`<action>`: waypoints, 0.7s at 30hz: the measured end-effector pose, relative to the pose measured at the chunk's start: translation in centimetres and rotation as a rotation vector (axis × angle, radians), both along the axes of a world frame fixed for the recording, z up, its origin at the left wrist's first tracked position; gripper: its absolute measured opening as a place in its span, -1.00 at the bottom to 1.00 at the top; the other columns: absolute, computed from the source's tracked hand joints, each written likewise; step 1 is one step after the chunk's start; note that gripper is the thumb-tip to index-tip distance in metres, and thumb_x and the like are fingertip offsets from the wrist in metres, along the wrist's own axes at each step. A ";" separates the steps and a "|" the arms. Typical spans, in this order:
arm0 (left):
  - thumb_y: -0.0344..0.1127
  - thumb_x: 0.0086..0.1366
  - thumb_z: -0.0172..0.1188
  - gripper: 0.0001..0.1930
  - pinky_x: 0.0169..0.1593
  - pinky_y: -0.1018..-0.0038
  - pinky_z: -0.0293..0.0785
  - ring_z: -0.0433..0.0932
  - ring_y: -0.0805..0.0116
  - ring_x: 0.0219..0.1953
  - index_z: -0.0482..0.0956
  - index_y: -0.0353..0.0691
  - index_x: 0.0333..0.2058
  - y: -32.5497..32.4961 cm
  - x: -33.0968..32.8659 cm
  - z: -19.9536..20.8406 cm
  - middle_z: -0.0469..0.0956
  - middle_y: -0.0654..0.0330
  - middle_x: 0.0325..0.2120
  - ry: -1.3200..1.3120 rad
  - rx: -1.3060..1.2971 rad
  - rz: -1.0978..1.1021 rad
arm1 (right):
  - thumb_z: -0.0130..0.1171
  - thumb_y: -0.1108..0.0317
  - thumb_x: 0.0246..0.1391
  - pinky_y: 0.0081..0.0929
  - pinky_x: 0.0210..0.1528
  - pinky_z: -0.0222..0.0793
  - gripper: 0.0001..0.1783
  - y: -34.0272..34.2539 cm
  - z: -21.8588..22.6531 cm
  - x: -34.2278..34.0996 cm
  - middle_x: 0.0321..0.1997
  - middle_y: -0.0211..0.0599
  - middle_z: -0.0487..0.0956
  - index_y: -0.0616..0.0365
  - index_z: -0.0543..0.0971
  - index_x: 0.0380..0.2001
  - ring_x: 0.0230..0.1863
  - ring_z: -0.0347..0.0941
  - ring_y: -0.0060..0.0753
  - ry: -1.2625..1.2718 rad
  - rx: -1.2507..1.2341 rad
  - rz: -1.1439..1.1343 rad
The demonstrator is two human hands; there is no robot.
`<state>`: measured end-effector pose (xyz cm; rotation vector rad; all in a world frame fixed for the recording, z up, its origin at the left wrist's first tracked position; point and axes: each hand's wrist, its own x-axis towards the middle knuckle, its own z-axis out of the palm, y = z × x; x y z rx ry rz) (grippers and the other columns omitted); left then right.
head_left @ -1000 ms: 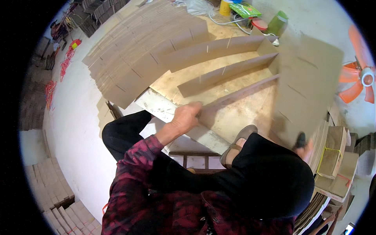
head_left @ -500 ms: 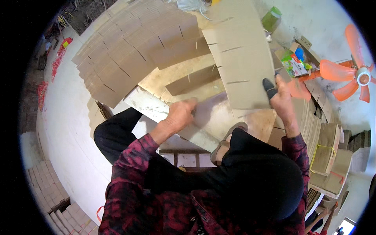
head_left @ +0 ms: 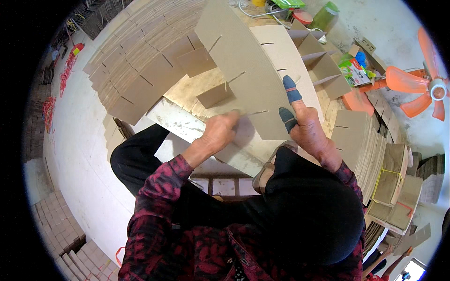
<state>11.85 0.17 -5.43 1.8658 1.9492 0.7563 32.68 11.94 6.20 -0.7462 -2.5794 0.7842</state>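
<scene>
At right, an open box (head_left: 372,56) holds something blue (head_left: 360,58). Our right hand (head_left: 310,129) grips a flat, tan, slotted sheet (head_left: 243,70), tilted over the worktop (head_left: 190,96); our left hand (head_left: 217,134) curls, its hold unclear.

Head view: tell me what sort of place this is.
Probably a cardboard packaging workshop. A thick stack of slotted cardboard lies ahead to the left, the right hand holds a slotted sheet, and crossed cardboard dividers stand beyond that hand.
</scene>
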 end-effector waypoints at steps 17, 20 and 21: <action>-0.59 -0.16 0.10 -0.72 -0.07 0.05 0.36 0.39 -0.20 -0.08 0.41 -0.31 -0.36 1.8 -6.8 1.9 0.44 -0.13 -0.20 0.127 0.219 0.291 | 0.08 0.67 -0.28 -0.08 -0.32 0.41 -0.51 -1.4 -2.4 -3.0 -0.45 0.14 0.51 0.22 0.33 -0.15 -0.36 0.47 0.23 -0.021 -0.084 0.011; -0.61 -0.12 0.05 -0.80 -0.22 0.03 0.36 0.45 -0.19 -0.23 0.36 -0.32 -0.43 2.0 -7.5 0.7 0.48 -0.10 -0.39 -0.051 -0.032 0.169 | 0.01 0.69 -0.13 -0.31 -0.40 0.37 -0.05 -0.9 -3.0 -2.6 -0.55 0.18 0.45 0.22 -0.10 0.36 -0.48 0.43 0.19 -0.067 0.014 0.063; -0.58 0.09 0.02 -0.81 -0.14 0.10 0.36 0.42 -0.20 -0.14 0.38 -0.37 -0.27 1.6 -7.1 1.7 0.44 -0.15 -0.23 -0.036 -0.190 0.129 | 0.00 0.70 -0.15 -0.30 -0.38 0.37 -0.05 -1.0 -3.2 -2.4 -0.52 0.18 0.46 0.22 -0.11 0.36 -0.47 0.43 0.19 -0.068 -0.039 0.073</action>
